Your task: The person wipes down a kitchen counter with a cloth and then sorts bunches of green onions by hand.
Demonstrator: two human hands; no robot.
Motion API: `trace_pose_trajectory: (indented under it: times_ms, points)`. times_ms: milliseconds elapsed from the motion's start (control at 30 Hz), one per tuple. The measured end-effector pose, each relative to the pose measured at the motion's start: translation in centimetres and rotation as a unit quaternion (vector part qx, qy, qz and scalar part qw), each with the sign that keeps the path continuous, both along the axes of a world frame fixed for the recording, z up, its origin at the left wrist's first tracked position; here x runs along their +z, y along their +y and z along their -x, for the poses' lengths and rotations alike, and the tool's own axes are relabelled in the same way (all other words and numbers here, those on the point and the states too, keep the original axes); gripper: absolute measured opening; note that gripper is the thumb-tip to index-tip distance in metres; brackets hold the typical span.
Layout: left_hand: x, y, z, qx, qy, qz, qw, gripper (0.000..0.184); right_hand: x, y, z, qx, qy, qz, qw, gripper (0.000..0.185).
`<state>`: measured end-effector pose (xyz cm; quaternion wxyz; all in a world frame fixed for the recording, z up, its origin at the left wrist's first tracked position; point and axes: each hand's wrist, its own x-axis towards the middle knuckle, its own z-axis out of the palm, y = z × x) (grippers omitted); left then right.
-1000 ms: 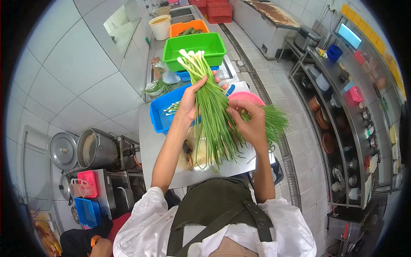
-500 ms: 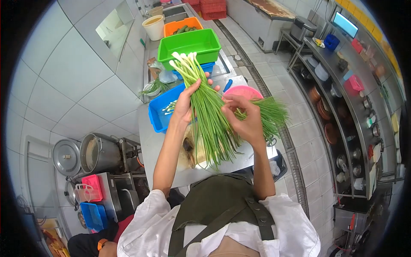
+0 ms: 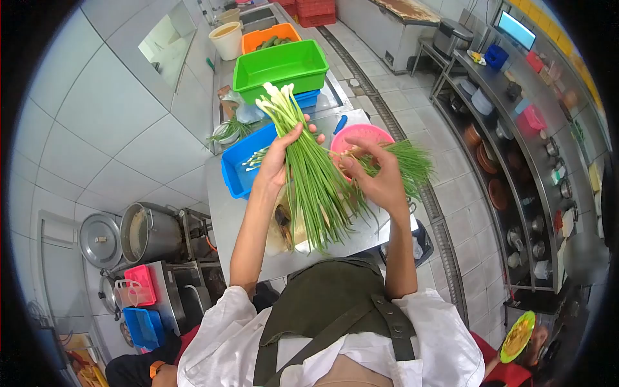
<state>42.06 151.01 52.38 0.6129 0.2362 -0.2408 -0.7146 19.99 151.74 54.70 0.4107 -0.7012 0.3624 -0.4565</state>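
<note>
My left hand [image 3: 282,151] is closed around a thick bunch of spring onions [image 3: 319,184], white ends up and green leaves hanging toward me. To the right of the bunch, my right hand [image 3: 379,173] has its thumb and index finger drawn near each other in front of a pink bowl [image 3: 369,133]; whatever lies between them is too small to tell. More green leaves [image 3: 409,166] spread out behind that hand. At the left, a blue tub [image 3: 240,185] holds several spring onions [image 3: 256,158]. A blue handle [image 3: 340,124] lies beside the bowl.
Beyond the metal table [image 3: 222,222] stand a green tub [image 3: 280,72], an orange tub [image 3: 258,37] of green vegetables and a white bucket [image 3: 227,44]. Shelves [image 3: 496,193] line the right side. At lower right, a person holds a green-rimmed plate [image 3: 518,337]; another sits lower left.
My right hand has moved slightly right, away from the bunch, uncovering more of the pink bowl. My left hand keeps its grip. A person with a plate has appeared at lower right.
</note>
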Motion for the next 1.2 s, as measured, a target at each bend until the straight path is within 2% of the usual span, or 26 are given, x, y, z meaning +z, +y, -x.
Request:
trace_pose_trajectory:
  times_ms: [33, 67, 133, 167, 233, 267, 333, 367, 433, 467, 500, 567, 600, 667, 700, 767, 833, 900, 967, 1000, 1033, 1100, 1133, 1200]
  points:
    - [-0.1, 0.2, 0.3, -0.003, 0.0, -0.003, 1.0, 0.033, 0.7, 0.4, -0.1, -0.017, 0.053, 0.048, 0.997, 0.033]
    - [-0.1, 0.3, 0.5, 0.004, -0.056, -0.005, 0.998, 0.034, 0.5, 0.5, -0.5, -0.021, 0.053, 0.046, 0.997, 0.033]
    - [-0.3, 0.6, 1.1, 0.016, -0.157, -0.007, 0.987, 0.038, -0.1, -0.2, -1.7, 0.047, -0.036, 0.046, 0.997, 0.036]
    - [-0.3, 0.7, 1.5, 0.015, -0.157, -0.008, 0.987, 0.038, -1.1, -0.7, -2.2, 0.046, -0.036, 0.045, 0.997, 0.036]
    - [-0.5, 1.1, 1.9, 0.032, -0.262, -0.007, 0.965, 0.041, -3.0, -1.8, -3.3, 0.093, -0.149, -0.031, 0.984, 0.038]
    - [-1.4, 0.9, 1.5, 0.006, -0.277, 0.009, 0.961, 0.042, -3.2, -2.4, -3.1, 0.094, -0.149, -0.033, 0.984, 0.038]
    - [-1.5, 1.4, 1.0, -0.018, -0.258, -0.032, 0.966, 0.042, -3.2, -3.5, -2.6, 0.158, -0.17, -0.234, 0.944, 0.036]
    - [-1.4, 1.5, 0.8, -0.043, -0.239, -0.067, 0.968, 0.043, -3.5, -3.8, -3.2, 0.159, -0.169, -0.235, 0.944, 0.036]
    - [-2.5, 1.3, 0.4, -0.03, -0.232, -0.091, 0.968, 0.041, -5.5, -3.9, -5.3, 0.047, 0.054, -0.084, 0.994, 0.033]
    - [-3.0, 1.2, 0.1, -0.018, -0.228, -0.11, 0.967, 0.04, -6.5, -4.4, -6.0, 0.063, 0.005, -0.103, 0.993, 0.031]
    - [-3.3, 1.2, -0.2, -0.016, -0.228, -0.112, 0.967, 0.04, -7.4, -4.9, -6.2, 0.065, 0.006, -0.104, 0.992, 0.031]
    - [-3.2, 1.6, -0.5, -0.033, -0.176, -0.114, 0.977, 0.034, -8.0, -5.2, -6.8, 0.083, -0.078, -0.126, 0.985, 0.028]
    - [-3.2, 1.9, -0.4, -0.005, -0.184, -0.105, 0.977, 0.032, -8.3, -5.4, -6.8, 0.086, -0.077, -0.128, 0.985, 0.028]
    - [-3.5, 2.1, -0.8, 0.008, -0.193, -0.1, 0.976, 0.031, -7.6, -5.6, -6.7, 0.142, -0.173, -0.319, 0.921, 0.026]
    - [-3.7, 2.3, -1.1, 0.017, -0.205, -0.094, 0.974, 0.031, -7.6, -5.7, -6.5, 0.143, -0.171, -0.321, 0.92, 0.026]
    - [-4.3, 2.4, -2.1, 0.016, -0.178, -0.103, 0.979, 0.033, -7.5, -6.3, -6.3, 0.196, -0.238, -0.39, 0.868, 0.024]
    - [-5.3, 2.5, -3.4, -0.027, -0.116, -0.116, 0.986, 0.033, -7.9, -6.9, -6.5, 0.178, -0.245, -0.388, 0.871, 0.023]
    - [-5.9, 2.7, -4.3, -0.025, -0.087, -0.123, 0.988, 0.031, -8.1, -7.6, -6.3, 0.159, -0.252, -0.385, 0.874, 0.022]
    - [-5.9, 3.3, -5.2, -0.069, 0.036, -0.092, 0.993, 0.029, -7.2, -7.9, -5.6, 0.132, -0.234, -0.391, 0.88, 0.022]
    - [-5.9, 3.5, -5.5, -0.06, 0.046, -0.097, 0.992, 0.028, -7.0, -8.2, -5.4, 0.131, -0.235, -0.392, 0.88, 0.022]
    - [-6.2, 3.6, -6.0, -0.062, 0.045, -0.098, 0.992, 0.028, -7.0, -8.6, -5.1, 0.131, -0.228, -0.377, 0.888, 0.023]
    - [-7.1, 3.6, -7.1, -0.04, -0.027, -0.061, 0.997, 0.028, -6.9, -9.0, -4.9, 0.13, -0.223, -0.364, 0.895, 0.023]
    - [-6.7, 3.7, -6.6, -0.015, -0.086, -0.061, 0.994, 0.029, -6.9, -9.2, -4.8, 0.135, -0.222, -0.35, 0.9, 0.024]
    - [-5.2, 4.0, -4.7, -0.012, -0.128, -0.07, 0.989, 0.031, -6.6, -9.1, -4.9, 0.141, -0.22, -0.336, 0.905, 0.025]
